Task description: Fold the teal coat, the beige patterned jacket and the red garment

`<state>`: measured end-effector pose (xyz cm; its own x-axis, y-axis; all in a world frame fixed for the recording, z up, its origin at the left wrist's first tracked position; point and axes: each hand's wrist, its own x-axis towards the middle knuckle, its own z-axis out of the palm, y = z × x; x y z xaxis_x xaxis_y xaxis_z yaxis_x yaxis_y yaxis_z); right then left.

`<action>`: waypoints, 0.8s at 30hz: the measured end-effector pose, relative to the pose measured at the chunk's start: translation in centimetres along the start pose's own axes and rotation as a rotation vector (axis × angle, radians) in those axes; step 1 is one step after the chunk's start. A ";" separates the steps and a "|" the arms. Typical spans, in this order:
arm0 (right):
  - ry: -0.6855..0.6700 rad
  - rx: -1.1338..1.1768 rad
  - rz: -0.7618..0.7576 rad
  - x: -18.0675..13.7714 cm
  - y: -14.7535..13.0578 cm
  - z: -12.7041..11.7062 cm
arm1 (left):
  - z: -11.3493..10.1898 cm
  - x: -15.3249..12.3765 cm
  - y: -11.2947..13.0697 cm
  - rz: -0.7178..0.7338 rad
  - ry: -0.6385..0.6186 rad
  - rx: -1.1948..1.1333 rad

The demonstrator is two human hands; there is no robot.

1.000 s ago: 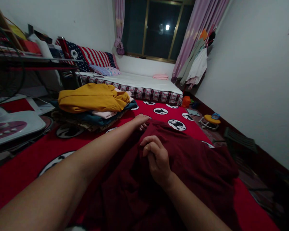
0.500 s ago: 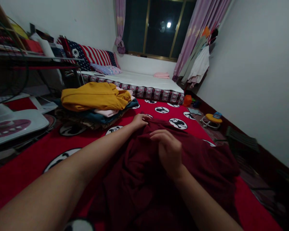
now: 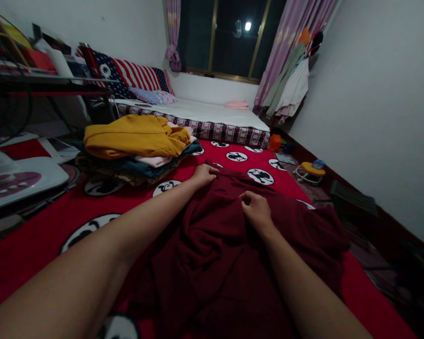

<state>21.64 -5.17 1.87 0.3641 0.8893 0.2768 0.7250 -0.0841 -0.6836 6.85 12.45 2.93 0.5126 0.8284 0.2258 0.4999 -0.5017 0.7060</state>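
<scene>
A dark maroon garment (image 3: 212, 235) lies spread and wrinkled over the red blanket (image 3: 289, 181), its exact kind unclear. At its far left edge, my left hand (image 3: 204, 175) is closed on the cloth, thumb and fingers together. My right hand (image 3: 257, 209) pinches the same cloth nearer the middle, pulling a fold up slightly. Left of the garment sits a stack of folded clothes, with a mustard yellow garment (image 3: 137, 136) on top and a dark teal one (image 3: 141, 170) lower down.
Behind stands a bed (image 3: 201, 106) with a pale sheet and a patterned side. A cluttered desk (image 3: 67, 81) and a white plastic appliance (image 3: 28, 181) are on the left. On the right are a yellow-topped stool (image 3: 313, 169) and a dark green seat (image 3: 353, 197); clothes (image 3: 293, 92) hang beside the curtain.
My right hand has moved right and a little away from my left hand, drawing the maroon cloth flatter between them. My left hand stays at the far edge.
</scene>
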 end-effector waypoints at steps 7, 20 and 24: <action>-0.022 -0.306 -0.208 -0.7 0.2 -0.8 | -4.3 -5.9 1.9 0.468 -0.160 0.243; -0.262 -0.029 -0.878 -1.8 -1.0 -1.4 | -8.9 -18.3 1.8 0.780 -0.522 0.452; -0.320 -0.197 -0.962 -3.1 -1.2 -2.8 | -8.9 -19.1 2.2 0.840 -0.486 0.400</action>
<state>21.27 -9.03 3.72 -0.5719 0.6951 0.4356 0.7209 0.6793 -0.1374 -8.08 -2.28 6.12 0.9824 0.0315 0.1841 0.0028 -0.9881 0.1541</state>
